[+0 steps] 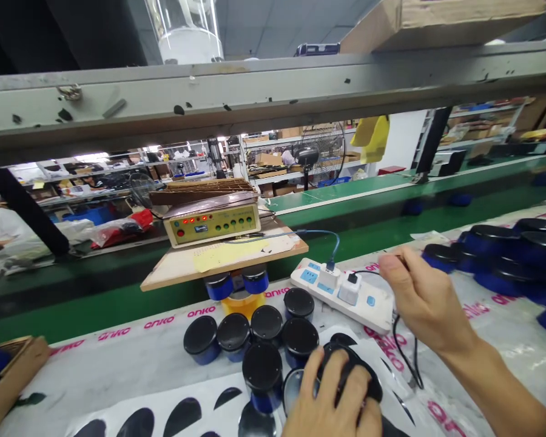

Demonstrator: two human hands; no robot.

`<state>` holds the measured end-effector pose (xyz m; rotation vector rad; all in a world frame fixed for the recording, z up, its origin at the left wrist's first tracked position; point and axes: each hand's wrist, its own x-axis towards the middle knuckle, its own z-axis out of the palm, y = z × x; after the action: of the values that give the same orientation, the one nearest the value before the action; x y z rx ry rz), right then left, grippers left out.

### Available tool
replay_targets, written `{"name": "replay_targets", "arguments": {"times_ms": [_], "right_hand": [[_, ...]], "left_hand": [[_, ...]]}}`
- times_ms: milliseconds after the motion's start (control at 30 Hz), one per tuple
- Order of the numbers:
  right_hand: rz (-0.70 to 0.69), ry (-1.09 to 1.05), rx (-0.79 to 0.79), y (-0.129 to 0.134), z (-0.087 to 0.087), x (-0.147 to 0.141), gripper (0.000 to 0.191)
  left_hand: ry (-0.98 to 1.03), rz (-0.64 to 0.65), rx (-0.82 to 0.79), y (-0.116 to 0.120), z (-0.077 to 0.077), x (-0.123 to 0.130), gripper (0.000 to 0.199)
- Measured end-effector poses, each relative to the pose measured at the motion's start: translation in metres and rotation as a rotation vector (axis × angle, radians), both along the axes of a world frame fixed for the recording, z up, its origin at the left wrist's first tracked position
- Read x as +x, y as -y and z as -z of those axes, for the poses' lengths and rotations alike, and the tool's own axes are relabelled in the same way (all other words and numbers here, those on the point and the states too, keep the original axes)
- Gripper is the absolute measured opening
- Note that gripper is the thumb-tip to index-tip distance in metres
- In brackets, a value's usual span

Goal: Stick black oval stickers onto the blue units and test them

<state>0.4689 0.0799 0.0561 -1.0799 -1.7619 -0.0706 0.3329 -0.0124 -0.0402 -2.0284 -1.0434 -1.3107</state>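
Note:
My left hand [339, 394] reaches in from the bottom, its fingers curved over a black round-topped unit [368, 376] and gripping it. The hand hides most of that unit. My right hand [425, 297] is raised beside the power strip [373, 312], closed in a fist with the thumb uppermost. Anything inside the fist is hidden. Several short blue cylinders with glossy black tops [262, 367] stand to the left of my left hand. One round piece [293, 388] beside my fingers has a paler, shiny top. White sheets with black round stickers [184, 416] lie at the front.
A control box with lit red indicators [213, 221] sits on a wooden board [227, 258]. More blue cylinders [505, 267] crowd the right. A black cable [407, 358] hangs near my right wrist. A cardboard box [16, 370] stands left; a metal shelf beam [255, 91] crosses above.

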Motion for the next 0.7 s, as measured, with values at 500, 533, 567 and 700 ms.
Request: {"name": "replay_targets", "arguments": {"times_ms": [500, 533, 567, 700], "right_hand": [[-0.486, 0.423, -0.315, 0.012, -0.007, -0.079, 0.012], [-0.559, 0.489, -0.296, 0.016, -0.01, -0.096, 0.011], [-0.632, 0.548, -0.28, 0.019, -0.012, -0.114, 0.01], [-0.829, 0.655, -0.233, 0.032, -0.014, -0.179, 0.011]], "left_hand": [[0.556, -0.119, -0.979, 0.009, -0.027, -0.232, 0.054], [0.594, -0.092, -0.955, 0.009, -0.021, -0.23, 0.051], [0.629, -0.071, -0.925, 0.009, -0.018, -0.227, 0.051], [0.723, -0.02, -0.823, 0.015, -0.021, -0.218, 0.051]]}}
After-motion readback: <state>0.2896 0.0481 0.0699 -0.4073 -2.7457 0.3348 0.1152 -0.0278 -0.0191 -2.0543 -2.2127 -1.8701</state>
